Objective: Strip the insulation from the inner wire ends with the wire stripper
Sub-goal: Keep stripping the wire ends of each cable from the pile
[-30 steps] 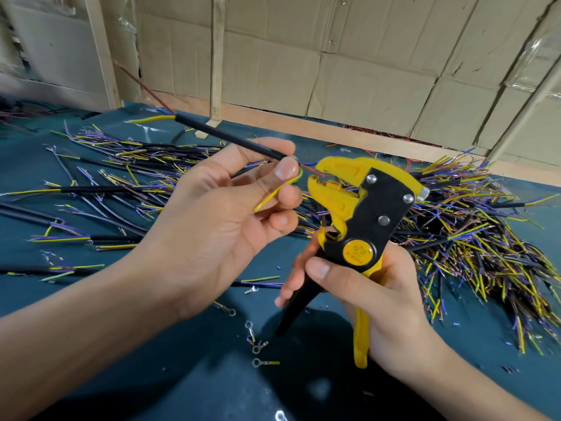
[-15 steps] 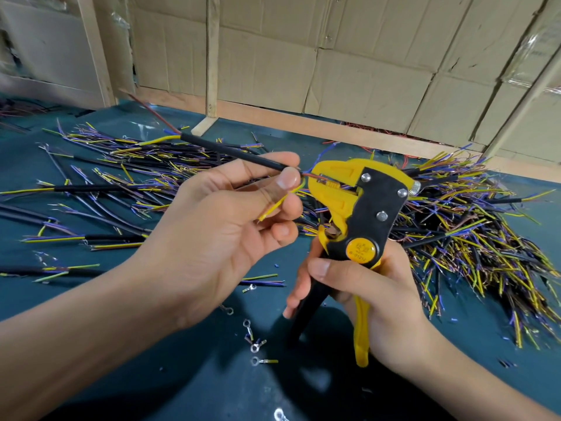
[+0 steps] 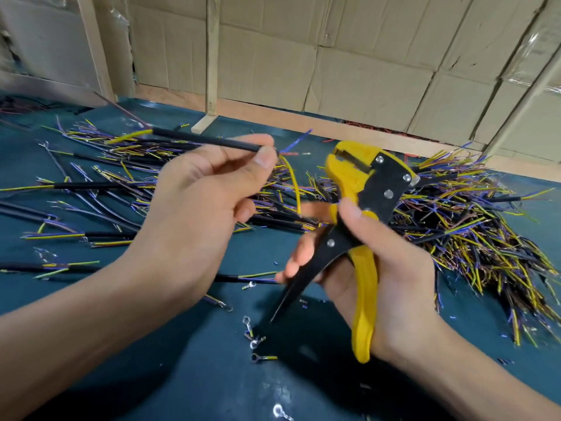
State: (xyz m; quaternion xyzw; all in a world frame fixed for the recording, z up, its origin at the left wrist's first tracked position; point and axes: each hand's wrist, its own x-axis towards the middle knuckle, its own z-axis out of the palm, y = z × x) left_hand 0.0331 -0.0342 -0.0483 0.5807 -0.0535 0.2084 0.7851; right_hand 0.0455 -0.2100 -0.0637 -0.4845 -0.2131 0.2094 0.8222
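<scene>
Head view: the left hand (image 3: 194,208) pinches a black cable (image 3: 206,140) between thumb and forefinger, its blue, red and yellow inner wires (image 3: 290,165) fanning out past the fingertips. At 3 o'clock of it, just apart from the wire ends, the right hand (image 3: 385,268) grips the yellow-and-black stripper (image 3: 364,189), handles spread. Cut cables (image 3: 473,220) are heaped at 2 o'clock on the surface (image 3: 188,360); ring terminals (image 3: 253,341) lie at 6 o'clock.
</scene>
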